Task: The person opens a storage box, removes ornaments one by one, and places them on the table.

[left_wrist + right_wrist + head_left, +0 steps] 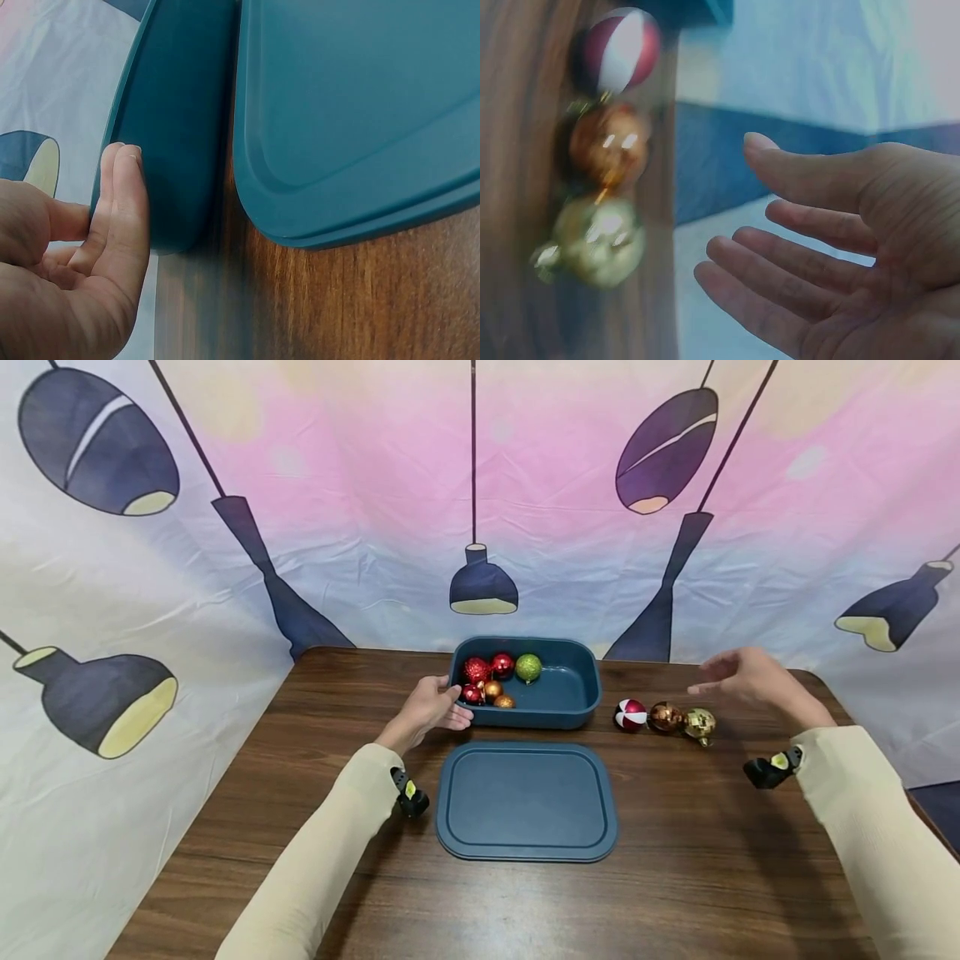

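My left hand (pixel 429 710) rests against the left front corner of a dark teal rectangular box (pixel 570 721). In the left wrist view its straight fingers (pixel 126 202) lie along the box's outer wall. Inside the box, toward its left end, are several baubles: shiny and glittery red (pixel 476 670), orange (pixel 492 690) and green (pixel 528 667). My right hand (pixel 750 677) hovers with spread fingers and nothing in them, beside a row of three baubles: red-and-white (pixel 631 715), copper (pixel 666 717) and gold (pixel 701 724).
A matching flat teal lid (pixel 527 802) lies on the wooden table (pixel 360 893) just in front of the box. Behind the table's far edge hangs a cloth (pixel 397 527) printed with lamps.
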Demonstrator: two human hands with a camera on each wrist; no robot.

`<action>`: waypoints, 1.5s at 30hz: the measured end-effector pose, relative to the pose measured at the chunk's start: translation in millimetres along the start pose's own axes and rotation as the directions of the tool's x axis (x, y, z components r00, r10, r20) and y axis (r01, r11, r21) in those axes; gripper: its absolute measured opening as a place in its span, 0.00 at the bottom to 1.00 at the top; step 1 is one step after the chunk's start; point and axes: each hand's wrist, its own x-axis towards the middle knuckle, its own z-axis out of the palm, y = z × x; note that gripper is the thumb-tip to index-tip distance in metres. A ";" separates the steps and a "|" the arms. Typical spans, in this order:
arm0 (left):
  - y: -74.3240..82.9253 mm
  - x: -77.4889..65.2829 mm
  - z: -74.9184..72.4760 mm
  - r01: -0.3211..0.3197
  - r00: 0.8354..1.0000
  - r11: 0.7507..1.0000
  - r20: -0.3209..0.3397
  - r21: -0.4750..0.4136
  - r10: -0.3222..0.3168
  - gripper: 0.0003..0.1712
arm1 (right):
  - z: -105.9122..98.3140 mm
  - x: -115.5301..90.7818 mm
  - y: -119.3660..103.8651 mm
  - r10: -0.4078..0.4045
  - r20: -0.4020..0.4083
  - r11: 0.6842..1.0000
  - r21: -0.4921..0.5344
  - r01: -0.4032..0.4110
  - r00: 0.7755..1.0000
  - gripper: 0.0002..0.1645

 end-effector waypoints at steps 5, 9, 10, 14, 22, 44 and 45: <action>-1.5 0.8 -1.5 0.002 1.000 1.000 0.002 -0.004 -0.002 0.35 | 1.5 11.1 -34.4 -0.008 -0.031 1.000 0.020 0.008 0.999 0.42; -2.1 1.8 -2.5 0.005 1.000 1.000 -0.003 -0.012 -0.005 0.35 | 10.0 19.6 -60.1 -0.006 -0.032 0.997 0.078 0.008 0.999 0.40; -2.2 1.9 -2.5 0.006 1.000 1.000 -0.003 -0.013 -0.006 0.35 | 12.8 21.8 -65.6 -0.010 -0.027 0.995 0.102 0.012 1.000 0.38; -1.8 1.9 -1.1 0.004 1.000 1.000 0.001 -0.010 -0.004 0.35 | 24.9 28.6 -83.0 -0.032 -0.014 0.985 0.169 0.034 0.999 0.32; -3.3 2.8 -0.6 0.002 1.000 1.000 -0.006 -0.003 -0.002 0.35 | 49.1 42.1 -109.3 -0.101 0.038 0.969 0.230 0.090 0.994 0.28; -1.8 1.5 -0.3 -0.005 1.000 1.000 0.006 -0.005 0.005 0.35 | 114.9 82.1 -150.4 -0.217 0.189 0.955 0.247 0.167 0.958 0.23; -1.8 1.8 0.0 -0.003 1.000 1.000 0.006 -0.007 0.003 0.35 | 117.9 83.6 -151.3 -0.214 0.188 0.956 0.244 0.166 0.959 0.23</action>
